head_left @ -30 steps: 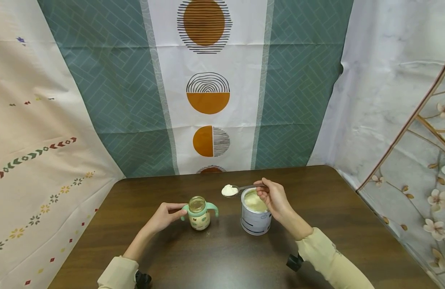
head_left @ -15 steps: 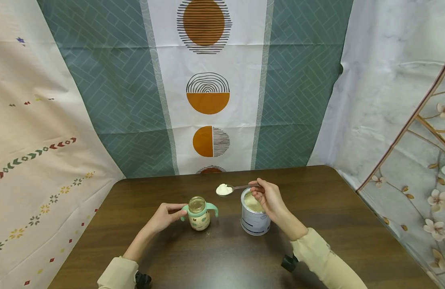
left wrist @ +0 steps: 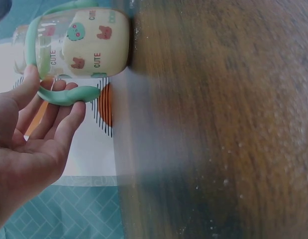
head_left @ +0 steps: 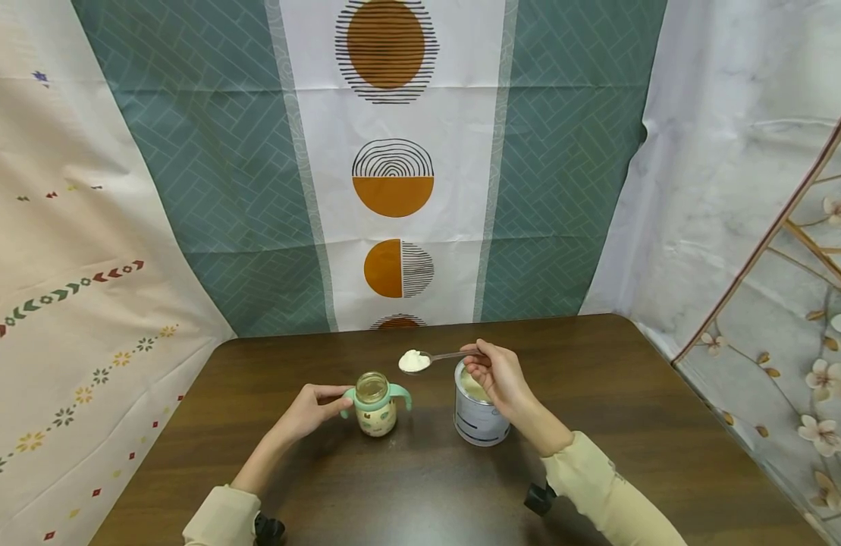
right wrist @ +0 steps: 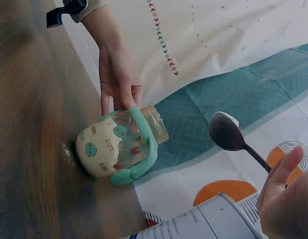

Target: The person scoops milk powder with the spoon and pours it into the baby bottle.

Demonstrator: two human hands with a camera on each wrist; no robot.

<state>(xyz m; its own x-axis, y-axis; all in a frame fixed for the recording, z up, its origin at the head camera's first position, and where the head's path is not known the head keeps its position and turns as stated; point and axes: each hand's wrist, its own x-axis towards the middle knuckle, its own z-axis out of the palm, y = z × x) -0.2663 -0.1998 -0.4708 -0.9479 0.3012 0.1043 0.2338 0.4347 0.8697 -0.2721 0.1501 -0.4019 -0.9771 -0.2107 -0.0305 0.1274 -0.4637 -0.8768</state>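
Observation:
A small clear baby bottle with two mint-green handles stands upright on the table, its mouth uncovered. Pale cream contents fill its lower part. My left hand grips the bottle's left handle between thumb and fingers. My right hand pinches the handle of a metal spoon, held level above the table. A heap of whitish powder sits in the spoon's bowl, between the bottle and an uncovered can. Pale powder shows inside the can, partly hidden by the right hand.
The brown wooden table carries the bottle and can side by side. A few specks of powder lie on the table by the bottle's base. Patterned cloths hang behind and at both sides.
My right hand has moved left with the loaded spoon, from over the can's left edge toward the bottle. The left hand and the bottle have stayed in place.

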